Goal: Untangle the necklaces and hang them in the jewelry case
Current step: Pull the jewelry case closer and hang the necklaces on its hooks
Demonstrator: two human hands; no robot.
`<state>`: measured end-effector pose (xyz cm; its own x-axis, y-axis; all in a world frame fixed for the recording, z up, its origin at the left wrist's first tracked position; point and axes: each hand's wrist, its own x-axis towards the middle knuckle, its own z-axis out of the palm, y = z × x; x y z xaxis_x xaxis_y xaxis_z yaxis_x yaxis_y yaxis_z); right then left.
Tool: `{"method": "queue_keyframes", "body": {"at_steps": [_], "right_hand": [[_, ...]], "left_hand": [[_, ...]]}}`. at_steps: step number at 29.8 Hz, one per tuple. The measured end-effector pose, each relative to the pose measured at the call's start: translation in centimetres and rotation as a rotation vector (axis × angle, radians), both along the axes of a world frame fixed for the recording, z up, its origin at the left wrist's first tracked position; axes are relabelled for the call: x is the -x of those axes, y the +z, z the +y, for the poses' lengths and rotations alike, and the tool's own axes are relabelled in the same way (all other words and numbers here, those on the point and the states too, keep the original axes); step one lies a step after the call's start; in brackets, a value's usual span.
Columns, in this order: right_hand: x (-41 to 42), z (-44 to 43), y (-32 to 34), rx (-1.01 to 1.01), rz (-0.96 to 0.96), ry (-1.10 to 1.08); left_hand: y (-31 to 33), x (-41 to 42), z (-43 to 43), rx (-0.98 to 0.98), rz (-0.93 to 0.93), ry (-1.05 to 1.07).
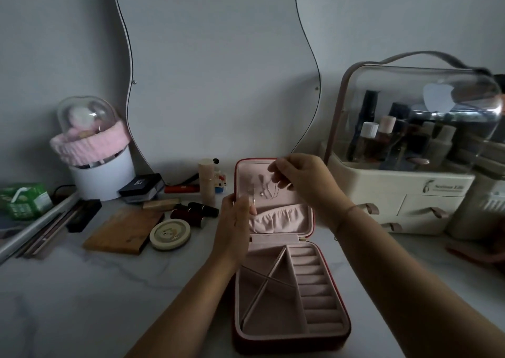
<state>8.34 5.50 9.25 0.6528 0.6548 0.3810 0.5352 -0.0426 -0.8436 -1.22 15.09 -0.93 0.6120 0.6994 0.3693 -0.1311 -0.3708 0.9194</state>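
A person's two hands work over a pale marble table (82,289) in dim light, with a wavy-edged mirror (218,71) leaning on the wall beyond both of them. A cream cosmetic organiser (396,191) with a clear domed lid stands to the right of the right hand, bottles upright inside it. The red jewelry case (259,314) lies open beneath the forearms, its pink-lined base nearer the person than either hand and its lid upright between them. The left hand (235,221) grips the left edge of that lid, fingers curled round it and the thumb over the lining; whether it also catches a strand of chain cannot be told. The right hand (303,183) is raised in front of the lid's upper right part, thumb and fingertips pinched together on a thin silver necklace (270,192). The chain sags leftward from that pinch across the lid's lining, just above a gathered pocket (278,218) that sits beside the left thumb. Well to the left of the left hand stands a white round box (102,174) topped with pink fabric. Nearer that hand lie a wooden board (123,229), a round compact (170,234) and, just beside the knuckles, several dark lipsticks (195,213).
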Motion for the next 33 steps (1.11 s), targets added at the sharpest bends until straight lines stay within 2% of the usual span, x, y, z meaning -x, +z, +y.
{"method": "queue_keyframes", "body": {"at_steps": [5,12,16,19,21,25,30,33], "right_hand": [[-0.5,1.7,-2.6,0.105,-0.015,-0.024],[-0.3,0.8,-3.8,0.144,-0.054,-0.064],[-0.1,-2.1,-4.0,0.067,-0.018,-0.071],[-1.4,-5.9,-5.0,0.099,-0.009,-0.145],[-3.2,-8.7,-6.0,0.146,-0.011,-0.244],[-6.5,-13.1,-8.0,0.3,-0.006,-0.397],[-8.1,-14.7,-10.0,0.59,-0.13,-0.424],[-7.8,-14.5,-10.3,0.633,-0.181,-0.463]], "left_hand": [[-0.1,0.0,-0.1,0.081,-0.029,-0.025],[-0.1,0.0,0.0,0.056,-0.006,-0.015],[-0.1,0.2,0.0,-0.014,0.013,-0.003],[-0.1,0.2,0.2,-0.116,0.06,0.017],[0.2,0.3,0.0,-0.146,0.061,0.027],[1.1,0.6,-0.7,-0.026,0.026,0.064],[1.0,0.3,-0.6,0.055,0.003,0.1],[0.4,0.1,0.0,0.064,-0.026,0.036]]}}
